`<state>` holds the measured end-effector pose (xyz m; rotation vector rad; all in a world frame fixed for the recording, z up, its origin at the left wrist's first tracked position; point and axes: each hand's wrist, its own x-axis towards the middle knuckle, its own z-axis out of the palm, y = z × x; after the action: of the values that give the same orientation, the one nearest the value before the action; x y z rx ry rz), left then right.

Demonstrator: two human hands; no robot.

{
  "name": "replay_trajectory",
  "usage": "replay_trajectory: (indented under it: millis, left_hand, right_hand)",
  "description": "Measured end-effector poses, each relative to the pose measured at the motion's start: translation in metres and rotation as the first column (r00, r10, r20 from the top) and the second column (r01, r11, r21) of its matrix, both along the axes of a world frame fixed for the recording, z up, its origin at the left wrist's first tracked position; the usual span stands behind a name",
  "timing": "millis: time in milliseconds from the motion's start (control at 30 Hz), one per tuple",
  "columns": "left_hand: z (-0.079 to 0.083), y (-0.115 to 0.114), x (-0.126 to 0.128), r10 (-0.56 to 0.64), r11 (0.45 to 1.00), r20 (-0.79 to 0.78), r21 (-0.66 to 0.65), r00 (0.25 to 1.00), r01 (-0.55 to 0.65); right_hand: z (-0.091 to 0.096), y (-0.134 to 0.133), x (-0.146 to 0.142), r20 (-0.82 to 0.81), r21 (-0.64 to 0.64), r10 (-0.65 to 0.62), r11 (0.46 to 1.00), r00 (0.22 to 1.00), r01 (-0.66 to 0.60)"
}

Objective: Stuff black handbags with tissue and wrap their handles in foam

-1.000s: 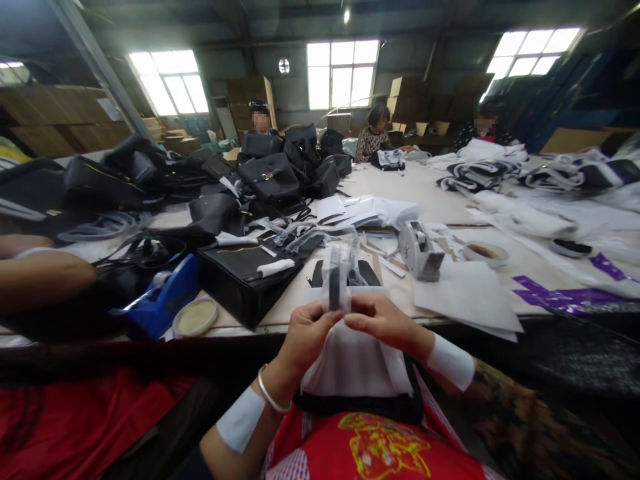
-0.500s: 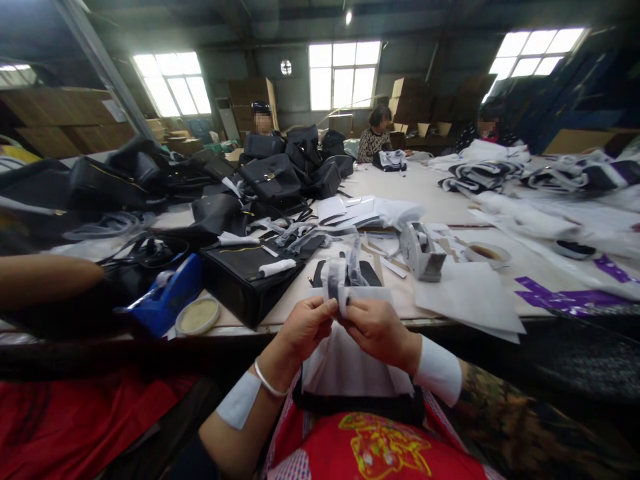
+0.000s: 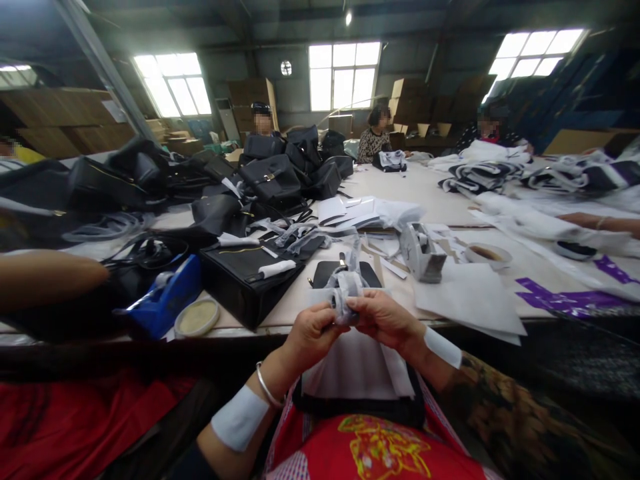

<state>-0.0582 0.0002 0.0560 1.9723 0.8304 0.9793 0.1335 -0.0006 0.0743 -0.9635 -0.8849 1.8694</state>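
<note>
My left hand (image 3: 311, 335) and my right hand (image 3: 383, 319) meet just above my lap, both pinched on a dark strap wrapped in pale plastic film (image 3: 345, 288). The wrapped strap curls into a small roll between my fingertips. Under my hands a black bag covered with white paper (image 3: 356, 370) lies on my lap. A silver bangle sits on my left wrist.
A black handbag (image 3: 245, 273) lies on the table's near edge (image 3: 450, 321), with a blue tape dispenser (image 3: 163, 297) and round tin lid (image 3: 197, 317) to its left. A grey tape dispenser (image 3: 421, 248), white sheets (image 3: 465, 293) and piled black bags (image 3: 273, 177) lie beyond. A neighbour's arm (image 3: 50, 277) rests left; people sit far off.
The wrapped strap stood upright between my fingers a second ago; now it is bent down and rolled tighter. A person's arm has come into view at the right on the table.
</note>
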Motion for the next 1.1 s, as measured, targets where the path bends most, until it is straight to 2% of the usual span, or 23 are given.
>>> replay_trajectory:
  millis: [100, 167, 200, 267, 333, 367, 400, 433, 467, 500, 533, 600, 633, 667, 733, 767, 833, 900, 967, 1033, 1067, 1100]
  left_hand:
    - [0.005, 0.007, 0.0, -0.019, 0.968, 0.047, -0.25, 0.999, 0.03]
    - [0.008, 0.009, 0.006, 0.028, 0.935, 0.095, -0.355, 0.995, 0.007]
    - [0.009, 0.009, 0.011, 0.066, 0.932, 0.099, -0.361, 0.993, -0.026]
    - [0.009, 0.007, 0.021, 0.138, 0.943, 0.079, -0.314, 0.987, -0.107]
    - [0.006, 0.004, 0.029, 0.18, 0.945, 0.067, -0.289, 0.981, -0.154]
    - [0.003, 0.004, 0.031, 0.197, 0.938, 0.074, -0.305, 0.977, -0.166]
    - [0.001, 0.004, 0.032, 0.215, 0.926, 0.092, -0.337, 0.972, -0.172]
    - [-0.002, 0.004, 0.031, 0.228, 0.909, 0.118, -0.381, 0.966, -0.168]
    - [-0.004, 0.005, 0.03, 0.238, 0.89, 0.15, -0.429, 0.96, -0.154]
    - [-0.005, 0.007, 0.027, 0.245, 0.872, 0.186, -0.47, 0.952, -0.133]
    - [-0.005, 0.008, 0.024, 0.24, 0.862, 0.217, -0.495, 0.946, -0.105]
    - [-0.004, 0.011, 0.016, 0.187, 0.88, 0.244, -0.472, 0.952, -0.052]
    - [-0.003, 0.013, 0.013, 0.135, 0.908, 0.23, -0.419, 0.964, -0.027]
    - [-0.002, 0.013, 0.01, 0.075, 0.939, 0.198, -0.344, 0.977, -0.003]
    - [-0.002, 0.014, 0.007, -0.03, 0.983, 0.099, -0.178, 0.995, 0.047]
    - [-0.003, 0.014, 0.006, -0.061, 0.992, 0.051, -0.108, 0.997, 0.067]
    - [-0.005, 0.014, 0.005, -0.081, 0.996, -0.021, -0.023, 0.996, 0.081]
    - [-0.005, 0.015, 0.005, -0.063, 0.998, -0.061, 0.003, 0.996, 0.063]
    - [-0.004, 0.016, 0.005, -0.035, 0.997, -0.047, -0.066, 0.998, 0.032]
    - [-0.003, 0.017, 0.005, -0.024, 0.962, 0.026, -0.27, 0.999, 0.03]
    - [-0.003, 0.018, 0.006, -0.007, 0.914, 0.081, -0.404, 0.997, 0.039]
    - [-0.004, 0.019, 0.007, 0.029, 0.842, 0.137, -0.537, 0.99, 0.05]
  right_hand:
    - [-0.001, -0.004, -0.004, 0.217, 0.238, -0.061, 0.971, 0.974, 0.008]
    - [-0.006, -0.007, -0.006, 0.419, 0.434, -0.145, 0.899, 0.897, -0.058]
    - [-0.009, -0.008, -0.006, 0.531, 0.513, -0.212, 0.851, 0.821, -0.112]
    - [-0.017, -0.011, -0.008, 0.716, 0.595, -0.374, 0.768, 0.59, -0.236]
    - [-0.023, -0.015, -0.009, 0.8, 0.59, -0.47, 0.732, 0.374, -0.342]
    - [-0.024, -0.017, -0.009, 0.814, 0.579, -0.487, 0.724, 0.316, -0.376]
    - [-0.024, -0.018, -0.008, 0.819, 0.573, -0.485, 0.715, 0.305, -0.401]
    - [-0.021, -0.018, -0.007, 0.818, 0.573, -0.465, 0.703, 0.338, -0.42]
    - [-0.017, -0.018, -0.005, 0.811, 0.577, -0.423, 0.695, 0.404, -0.429]
    - [-0.012, -0.016, -0.002, 0.795, 0.574, -0.355, 0.702, 0.492, -0.421]
    - [-0.007, -0.014, 0.001, 0.764, 0.552, -0.257, 0.734, 0.591, -0.395]
    - [0.002, -0.009, 0.008, 0.614, 0.413, -0.027, 0.863, 0.789, -0.292]
    - [0.004, -0.006, 0.01, 0.489, 0.289, 0.061, 0.93, 0.87, -0.228]
    - [0.005, -0.003, 0.012, 0.352, 0.146, 0.107, 0.975, 0.93, -0.167]
    - [0.003, 0.001, 0.01, 0.141, -0.099, 0.089, 0.992, 0.986, -0.075]
    - [0.0, 0.003, 0.008, 0.085, -0.176, 0.056, 0.983, 0.995, -0.04]
    - [-0.005, 0.005, 0.002, 0.04, -0.246, -0.017, 0.969, 0.999, 0.026]
    - [-0.007, 0.006, -0.004, 0.033, -0.224, -0.082, 0.971, 0.996, 0.088]
    - [-0.008, 0.007, -0.007, 0.079, -0.115, -0.108, 0.986, 0.991, 0.117]
    - [-0.01, 0.007, -0.009, 0.214, 0.111, -0.11, 0.99, 0.971, 0.088]
    - [-0.012, 0.007, -0.009, 0.315, 0.249, -0.128, 0.967, 0.941, 0.048]
    - [-0.014, 0.007, -0.009, 0.424, 0.382, -0.171, 0.924, 0.889, -0.004]
